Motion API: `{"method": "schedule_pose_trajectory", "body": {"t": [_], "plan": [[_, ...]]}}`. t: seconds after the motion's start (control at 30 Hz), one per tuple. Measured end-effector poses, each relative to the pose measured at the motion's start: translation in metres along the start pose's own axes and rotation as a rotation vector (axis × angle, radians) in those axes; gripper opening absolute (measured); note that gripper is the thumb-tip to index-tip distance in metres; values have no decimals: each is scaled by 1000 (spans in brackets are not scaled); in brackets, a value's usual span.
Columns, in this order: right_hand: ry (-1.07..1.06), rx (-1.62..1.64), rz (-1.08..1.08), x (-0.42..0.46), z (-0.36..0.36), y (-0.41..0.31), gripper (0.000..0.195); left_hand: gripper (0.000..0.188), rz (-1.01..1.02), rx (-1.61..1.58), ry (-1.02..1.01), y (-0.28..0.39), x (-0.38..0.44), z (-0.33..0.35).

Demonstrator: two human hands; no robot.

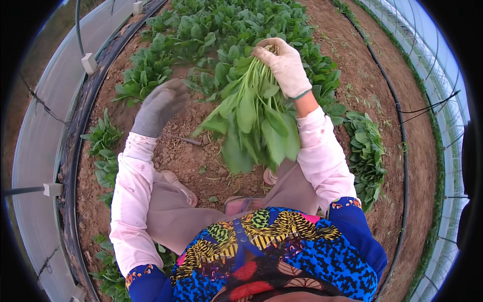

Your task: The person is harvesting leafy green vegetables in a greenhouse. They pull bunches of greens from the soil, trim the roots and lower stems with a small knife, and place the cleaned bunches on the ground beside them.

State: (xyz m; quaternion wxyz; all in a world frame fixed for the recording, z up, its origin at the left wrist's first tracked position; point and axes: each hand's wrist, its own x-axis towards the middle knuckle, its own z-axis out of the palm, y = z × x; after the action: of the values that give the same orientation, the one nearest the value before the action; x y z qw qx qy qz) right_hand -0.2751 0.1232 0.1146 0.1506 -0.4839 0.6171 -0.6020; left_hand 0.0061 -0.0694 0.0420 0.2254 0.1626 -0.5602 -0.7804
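My right hand (pixel 283 66), in a cream knit glove, grips a bunch of leafy greens (pixel 260 113) by the stems, upside down, with the leaves hanging below. My left hand (pixel 162 105), in a grey glove and slightly blurred, is raised over the soil to the left of the bunch; it touches no plant, and whether it holds anything is hidden. A thin tool or stick (pixel 185 139) lies on the soil just right of my left wrist.
Growing greens (pixel 226 22) fill the bed ahead. Picked greens lie in a row (pixel 364 158) at the right, and more leafy plants (pixel 103 137) are at the left. Black hoses (pixel 396 98) run along both sides, inside plastic greenhouse walls (pixel 45 124). My shoes (pixel 179 187) rest on the soil.
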Motion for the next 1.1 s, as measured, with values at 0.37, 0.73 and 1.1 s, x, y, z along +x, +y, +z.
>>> {"method": "schedule_pose_trajectory", "body": {"t": [0.37, 0.73, 1.1], "plan": [[-300, 282, 86, -19, 32, -12, 31, 45, 224, 326, 49, 7, -7, 47], [-408, 141, 46, -29, 41, -13, 27, 27, 494, 998, 18, 7, -13, 80], [-474, 94, 138, -42, 33, -11, 33, 48, 599, 1177, 109, 13, -17, 88]]}}
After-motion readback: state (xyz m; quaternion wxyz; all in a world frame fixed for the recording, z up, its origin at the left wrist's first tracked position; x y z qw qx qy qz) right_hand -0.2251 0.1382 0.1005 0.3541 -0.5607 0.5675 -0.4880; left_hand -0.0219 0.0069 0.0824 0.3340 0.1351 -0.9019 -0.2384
